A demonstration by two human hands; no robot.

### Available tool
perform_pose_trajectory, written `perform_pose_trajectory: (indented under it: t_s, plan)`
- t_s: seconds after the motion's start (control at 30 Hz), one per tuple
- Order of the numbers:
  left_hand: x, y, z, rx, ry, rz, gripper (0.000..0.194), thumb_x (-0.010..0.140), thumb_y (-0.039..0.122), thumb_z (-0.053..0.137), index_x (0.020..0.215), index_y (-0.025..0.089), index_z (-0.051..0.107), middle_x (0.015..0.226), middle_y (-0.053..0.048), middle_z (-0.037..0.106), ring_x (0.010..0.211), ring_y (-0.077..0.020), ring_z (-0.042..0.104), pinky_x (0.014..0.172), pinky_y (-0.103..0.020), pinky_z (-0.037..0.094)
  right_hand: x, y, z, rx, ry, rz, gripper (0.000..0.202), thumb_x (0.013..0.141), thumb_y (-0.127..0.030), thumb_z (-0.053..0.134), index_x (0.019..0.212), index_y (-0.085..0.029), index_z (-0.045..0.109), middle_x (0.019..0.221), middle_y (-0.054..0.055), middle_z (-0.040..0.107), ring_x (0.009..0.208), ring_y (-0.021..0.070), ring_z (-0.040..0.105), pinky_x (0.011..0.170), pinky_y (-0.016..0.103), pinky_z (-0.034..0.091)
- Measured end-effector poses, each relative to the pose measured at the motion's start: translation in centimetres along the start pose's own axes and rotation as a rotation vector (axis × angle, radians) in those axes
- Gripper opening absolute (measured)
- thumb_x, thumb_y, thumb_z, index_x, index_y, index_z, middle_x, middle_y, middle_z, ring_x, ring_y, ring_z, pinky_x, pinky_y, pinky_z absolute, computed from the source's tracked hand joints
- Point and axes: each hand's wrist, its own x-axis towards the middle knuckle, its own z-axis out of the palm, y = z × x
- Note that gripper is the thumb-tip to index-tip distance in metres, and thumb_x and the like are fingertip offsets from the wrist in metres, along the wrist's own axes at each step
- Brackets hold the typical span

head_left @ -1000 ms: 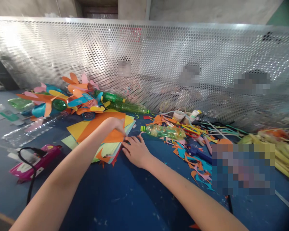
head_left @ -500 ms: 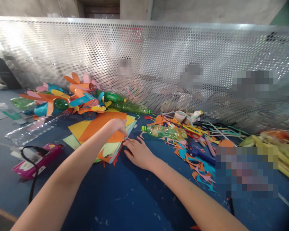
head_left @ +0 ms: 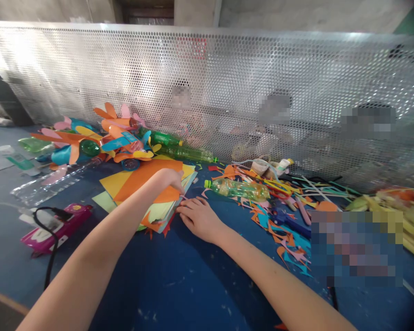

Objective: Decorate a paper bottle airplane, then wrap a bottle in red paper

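My left hand (head_left: 174,178) reaches over a stack of coloured paper (head_left: 134,184) and bends down at its right edge. Its fingers close on the edge of the sheets; their tips are partly hidden behind the back of the hand. Orange and yellow sheets lie on top, with pale green and blue ones fanned out below. Palm down on the blue table (head_left: 152,285), my right hand (head_left: 202,219) rests just right of the stack. Its fingers are stretched out, with the tips by the paper's edge, and nothing shows in its grasp.
Paper-flower bottle crafts (head_left: 120,138) and a clear bottle (head_left: 60,181) lie at left, near a pink power strip (head_left: 57,230) with a black cord. Rightward are a green-capped bottle (head_left: 238,188), paper scraps (head_left: 286,243) and a blue glue gun (head_left: 290,223). Behind stands a perforated metal screen (head_left: 224,82).
The whole view has shifted slightly. My right hand's fingers have drawn a little closer together, while my left hand stays at the stack's right edge.
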Motion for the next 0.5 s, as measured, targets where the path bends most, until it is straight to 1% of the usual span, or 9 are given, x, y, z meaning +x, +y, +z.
perform_pose_trajectory:
  t_s: [0.17,0.33,0.43,0.5]
  plan:
    - [0.28,-0.43,0.07,-0.028,-0.005,0.035,0.113,0.051,0.055,0.074,0.146,0.017,0.025,0.133,-0.019,0.052,0.11,-0.0377,0.056,0.085,-0.036,0.046,-0.15,-0.08,0.3,-0.019,0.0,0.004,0.03,0.097,-0.026,0.035,0.113,-0.025,0.06,0.117,0.005,0.061,0.111,0.0185,0.049,0.103,0.041,0.027]
    - [-0.03,-0.63,-0.11,-0.05,-0.03,0.044,0.119,0.052,0.059,0.073,0.148,0.014,0.018,0.136,-0.02,0.048,0.108,-0.0392,0.057,0.084,-0.038,0.048,-0.31,-0.17,0.48,-0.07,0.009,0.002,0.033,0.095,-0.028,0.038,0.123,-0.028,0.056,0.121,0.006,0.055,0.114,0.0207,0.046,0.104,0.045,0.025]
    - [0.01,-0.6,-0.1,-0.049,-0.039,0.039,0.119,0.054,0.063,0.07,0.148,0.014,0.016,0.139,-0.021,0.044,0.112,-0.0387,0.055,0.087,-0.037,0.047,-0.29,-0.24,0.54,-0.08,0.012,0.023,0.036,0.096,-0.03,0.037,0.128,-0.028,0.052,0.12,0.006,0.055,0.112,0.0218,0.045,0.103,0.046,0.026]
    - [0.14,-0.52,-0.06,-0.043,-0.042,0.034,0.119,0.054,0.065,0.07,0.148,0.015,0.016,0.141,-0.02,0.042,0.115,-0.0387,0.052,0.09,-0.038,0.045,-0.26,-0.26,0.58,-0.085,0.009,0.027,0.036,0.096,-0.03,0.037,0.129,-0.028,0.052,0.12,0.006,0.055,0.112,0.0221,0.045,0.103,0.046,0.026]
